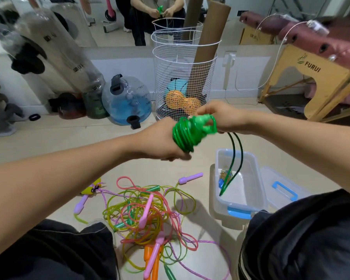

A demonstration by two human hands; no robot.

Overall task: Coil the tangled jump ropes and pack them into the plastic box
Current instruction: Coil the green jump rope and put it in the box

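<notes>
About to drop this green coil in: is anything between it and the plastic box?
Nothing visible blocks it. The green rope coil hangs above the open plastic box, its lid lying aside; the loose tail already dangles inside.

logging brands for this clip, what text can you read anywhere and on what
"FURUI": on the wooden table leg panel, with a leaf logo.
"FURUI", blurred: on the cardboard box.
Scale marks on the blue water jug: too small to read.
Labels on the clear plastic bags: blurred.
</notes>
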